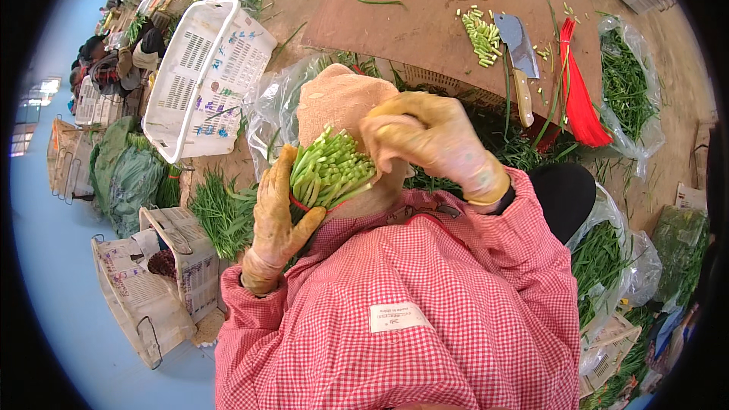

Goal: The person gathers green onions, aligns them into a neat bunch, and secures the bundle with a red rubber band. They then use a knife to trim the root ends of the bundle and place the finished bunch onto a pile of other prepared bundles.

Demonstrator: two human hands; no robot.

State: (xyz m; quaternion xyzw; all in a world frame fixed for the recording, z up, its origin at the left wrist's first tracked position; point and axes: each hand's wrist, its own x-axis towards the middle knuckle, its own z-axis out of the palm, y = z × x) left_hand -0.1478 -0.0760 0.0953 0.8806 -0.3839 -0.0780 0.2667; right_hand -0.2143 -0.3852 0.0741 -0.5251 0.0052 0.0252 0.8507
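My left hand (273,219), in a worn yellowish rubber glove, is wrapped around the side of a bundle of cut green stems (330,173). The pale cut ends face up, and a red tie (310,205) circles the bundle below them. Just right of the stems is my right hand (438,136), gloved alike and blurred, its fingers curled. Whether those fingers pinch anything cannot be seen. Beyond the bundle an orange towel-like cloth (342,94) lies over what seems to be my knee, partly behind the right hand.
On the brown board (421,17) lie a cleaver (517,48), chopped stem ends (481,37) and a bunch of red ties (578,88). A white plastic crate (211,80) stands tilted at left. Plastic bags of greens (626,85) line the right. Other people (108,68) are at far left.
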